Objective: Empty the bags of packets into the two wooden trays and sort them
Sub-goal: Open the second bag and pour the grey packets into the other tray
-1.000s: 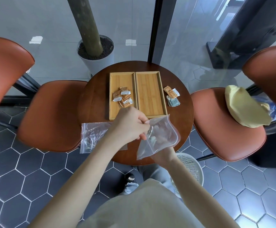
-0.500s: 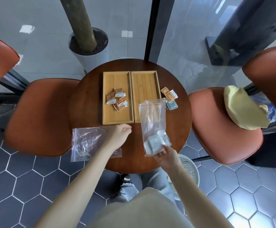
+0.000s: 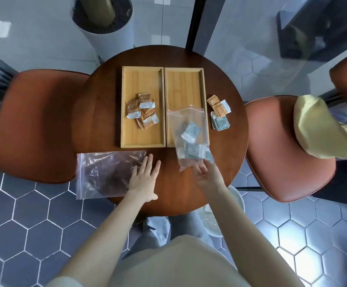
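Observation:
Two wooden trays lie side by side on the round table. The left tray (image 3: 131, 129) holds several orange packets (image 3: 142, 113). The right tray (image 3: 181, 83) has nothing on its bare wood. My right hand (image 3: 206, 176) grips the bottom of a clear zip bag (image 3: 189, 135) with blue-grey packets inside; its mouth points away over the right tray. My left hand (image 3: 144, 179) rests flat on the table, fingers apart, touching the right edge of an empty clear bag (image 3: 106, 175). A few loose packets (image 3: 219, 112), orange and blue-grey, lie right of the trays.
The dark round table (image 3: 98, 121) is flanked by orange chairs (image 3: 36, 125) on both sides. A yellow cushion (image 3: 317, 129) lies on the right chair. A white planter (image 3: 104, 32) stands behind the table, a white basket (image 3: 212, 220) under its near edge.
My left hand let go of the bag's mouth and dropped flat onto the table beside the empty bag. My right hand upended the filled bag over the right tray.

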### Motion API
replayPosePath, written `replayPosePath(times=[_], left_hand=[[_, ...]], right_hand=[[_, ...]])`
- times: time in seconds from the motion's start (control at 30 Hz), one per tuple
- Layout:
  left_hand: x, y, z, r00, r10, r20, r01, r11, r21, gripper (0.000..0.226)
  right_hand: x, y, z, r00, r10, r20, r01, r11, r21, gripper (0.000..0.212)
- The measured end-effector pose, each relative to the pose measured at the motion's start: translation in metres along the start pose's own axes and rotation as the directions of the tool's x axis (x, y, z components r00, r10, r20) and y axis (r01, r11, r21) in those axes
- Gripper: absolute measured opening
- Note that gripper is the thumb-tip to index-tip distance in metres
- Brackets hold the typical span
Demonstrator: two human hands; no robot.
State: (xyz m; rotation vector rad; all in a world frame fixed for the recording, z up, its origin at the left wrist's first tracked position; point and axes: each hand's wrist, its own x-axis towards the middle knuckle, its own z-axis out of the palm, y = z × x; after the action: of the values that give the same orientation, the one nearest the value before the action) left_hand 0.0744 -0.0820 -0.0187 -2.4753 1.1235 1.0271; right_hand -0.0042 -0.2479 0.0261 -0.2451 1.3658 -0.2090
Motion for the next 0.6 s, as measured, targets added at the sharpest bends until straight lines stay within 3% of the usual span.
replayPosePath(times=[0.07, 0.23, 0.4, 0.53, 0.6], left_hand=[[0.003, 0.001, 0.0, 0.998, -0.009, 0.057, 0.008, 1.0, 0.022, 0.118], [0.006, 0.007, 0.001, 0.988, -0.057, 0.141, 0.045, 0.995, 0.089, 0.136], [0.009, 0.013, 0.005, 0.983, -0.11, 0.149, 0.091, 0.988, 0.129, 0.139], [0.012, 0.015, 0.005, 0.974, -0.14, 0.177, 0.115, 0.983, 0.141, 0.139], [0.012, 0.014, 0.005, 0.974, -0.137, 0.181, 0.114, 0.985, 0.132, 0.139]], right_hand=[[-0.002, -0.005, 0.008, 1.0, 0.026, 0.009, -0.026, 0.997, 0.075, 0.027], [-0.008, -0.013, 0.028, 0.999, 0.013, 0.044, -0.017, 0.994, 0.108, 0.034], [-0.018, -0.025, 0.053, 0.989, -0.051, 0.138, 0.037, 0.994, 0.107, 0.027], [-0.014, -0.042, 0.079, 0.987, -0.09, 0.135, 0.078, 0.993, 0.093, 0.025], [-0.014, -0.051, 0.09, 0.987, -0.093, 0.128, 0.086, 0.994, 0.064, 0.014]])
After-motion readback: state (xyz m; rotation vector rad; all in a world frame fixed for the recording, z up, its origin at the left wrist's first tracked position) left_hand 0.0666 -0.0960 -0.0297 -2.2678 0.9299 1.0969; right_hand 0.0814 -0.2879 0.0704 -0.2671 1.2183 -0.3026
